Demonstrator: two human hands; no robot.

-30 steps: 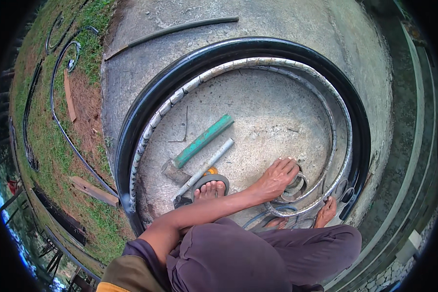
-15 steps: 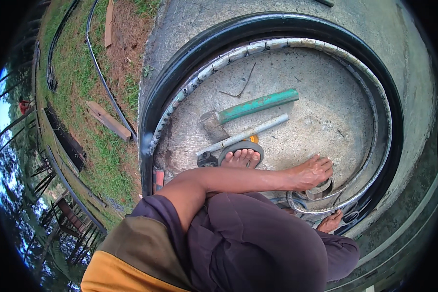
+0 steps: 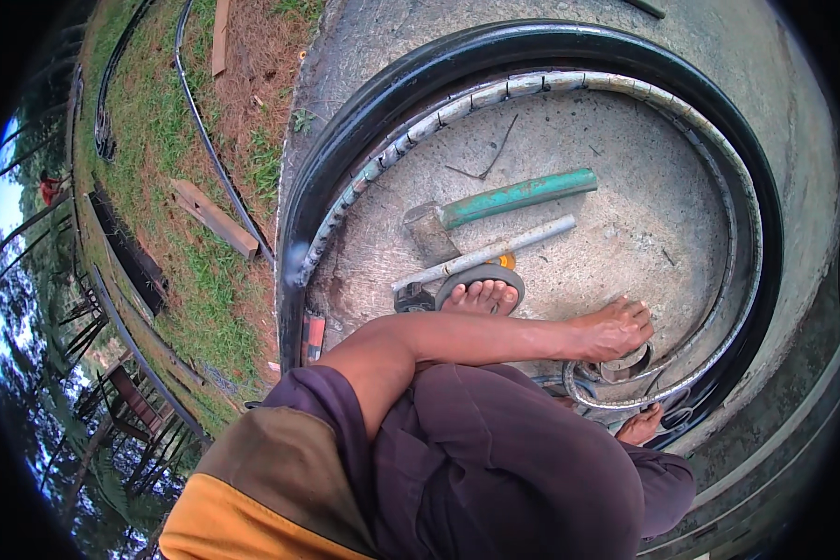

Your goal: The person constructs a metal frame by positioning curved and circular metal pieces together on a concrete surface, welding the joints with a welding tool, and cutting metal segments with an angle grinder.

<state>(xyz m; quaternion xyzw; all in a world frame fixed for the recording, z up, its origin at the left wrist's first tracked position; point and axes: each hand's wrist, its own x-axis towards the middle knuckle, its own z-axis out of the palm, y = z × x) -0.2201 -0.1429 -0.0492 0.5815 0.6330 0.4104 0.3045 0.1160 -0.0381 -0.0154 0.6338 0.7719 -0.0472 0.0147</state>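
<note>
My left hand (image 3: pixel 611 331) reaches across my knee and lies palm down on the tight inner loops of a grey ribbed hose (image 3: pixel 495 93), fingers bent over them beside a small round grey ring (image 3: pixel 625 364). The hose curls round inside a thick black pipe coil (image 3: pixel 532 37) on a concrete slab (image 3: pixel 625 224). My sandalled foot (image 3: pixel 481 294) stands inside the coil, and my other foot (image 3: pixel 642 425) is at its near edge. My right hand is out of sight.
A hammer with a green handle (image 3: pixel 518 196) and a grey metal bar (image 3: pixel 485 252) lie on the concrete just beyond my foot. Left of the slab are grass, a wooden plank (image 3: pixel 215 219) and a thin black hose (image 3: pixel 205 140).
The view has swung round and moved closer, so the coil and tools now sit higher and to the right. My left hand has stayed on the hose loops.
</note>
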